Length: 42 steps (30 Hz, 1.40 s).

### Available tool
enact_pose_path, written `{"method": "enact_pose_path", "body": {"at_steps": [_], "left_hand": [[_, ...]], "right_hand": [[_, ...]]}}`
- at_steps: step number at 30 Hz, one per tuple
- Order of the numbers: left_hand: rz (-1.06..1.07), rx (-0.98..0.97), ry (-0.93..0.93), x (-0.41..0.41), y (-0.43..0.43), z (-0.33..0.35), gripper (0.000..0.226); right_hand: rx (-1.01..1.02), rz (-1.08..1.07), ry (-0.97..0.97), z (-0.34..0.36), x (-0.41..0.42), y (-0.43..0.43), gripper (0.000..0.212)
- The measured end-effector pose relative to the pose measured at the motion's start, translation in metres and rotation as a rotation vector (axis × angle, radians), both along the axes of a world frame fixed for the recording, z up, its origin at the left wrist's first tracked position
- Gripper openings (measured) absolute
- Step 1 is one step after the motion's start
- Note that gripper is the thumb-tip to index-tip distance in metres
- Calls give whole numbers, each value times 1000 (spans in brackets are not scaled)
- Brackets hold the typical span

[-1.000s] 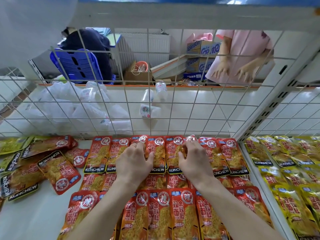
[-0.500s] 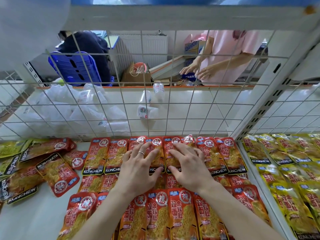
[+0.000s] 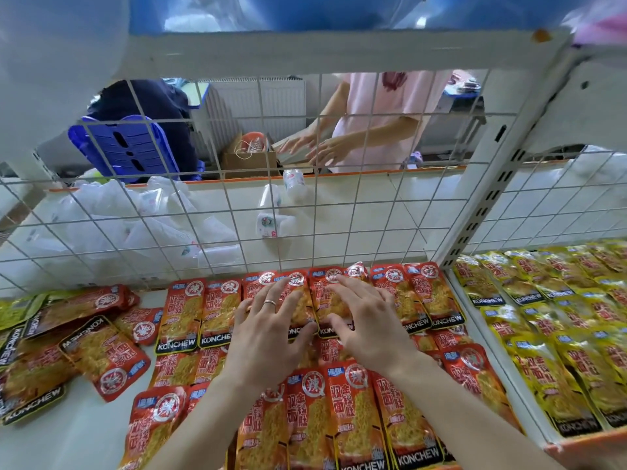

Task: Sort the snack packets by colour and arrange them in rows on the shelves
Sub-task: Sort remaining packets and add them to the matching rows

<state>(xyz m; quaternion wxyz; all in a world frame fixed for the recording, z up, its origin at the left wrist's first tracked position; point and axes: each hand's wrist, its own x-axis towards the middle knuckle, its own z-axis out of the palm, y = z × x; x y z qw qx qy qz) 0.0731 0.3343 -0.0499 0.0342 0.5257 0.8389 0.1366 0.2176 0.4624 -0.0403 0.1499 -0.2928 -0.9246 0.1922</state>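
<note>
By mesh (image 3: 223, 205), packets (image 3: 217, 310), left hand (image 3: 268, 337), right hand (image 3: 369, 320)

Behind a white wire grid panel (image 3: 305, 212), a white ribbed radiator (image 3: 271, 103) lines the far wall. A blue slatted plastic chair (image 3: 129, 147) stands at left, with an open brown cardboard box (image 3: 249, 161) near it. A person in a pink top (image 3: 390, 106) stands at right, beyond a perforated white metal upright (image 3: 492, 184). The light is soft and even.
</note>
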Motion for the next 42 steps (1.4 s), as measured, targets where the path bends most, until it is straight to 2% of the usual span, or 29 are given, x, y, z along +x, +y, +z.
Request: {"method": "enact_pose_path", "body": {"at_steps": [6, 11, 19, 27, 33, 38, 42], "left_hand": [[-123, 78, -13, 13, 3, 29, 79], [-323, 147, -40, 45, 23, 52, 78], [-608, 221, -61, 122, 37, 65, 66], [-600, 175, -17, 198, 39, 67, 68], [-591, 171, 45, 315, 55, 69, 62], [-608, 200, 1, 408, 74, 75, 64], [-642, 243, -22, 470, 87, 82, 53]], "right_hand": [[6, -122, 44, 24, 32, -13, 51], [55, -302, 31, 52, 88, -30, 49], [69, -553, 46, 78, 174, -57, 64], [63, -573, 70, 68, 260, -53, 68], [71, -600, 37, 65, 383, -47, 69], [49, -622, -13, 72, 477, -39, 67], [83, -672, -45, 84, 534, -27, 74]]}}
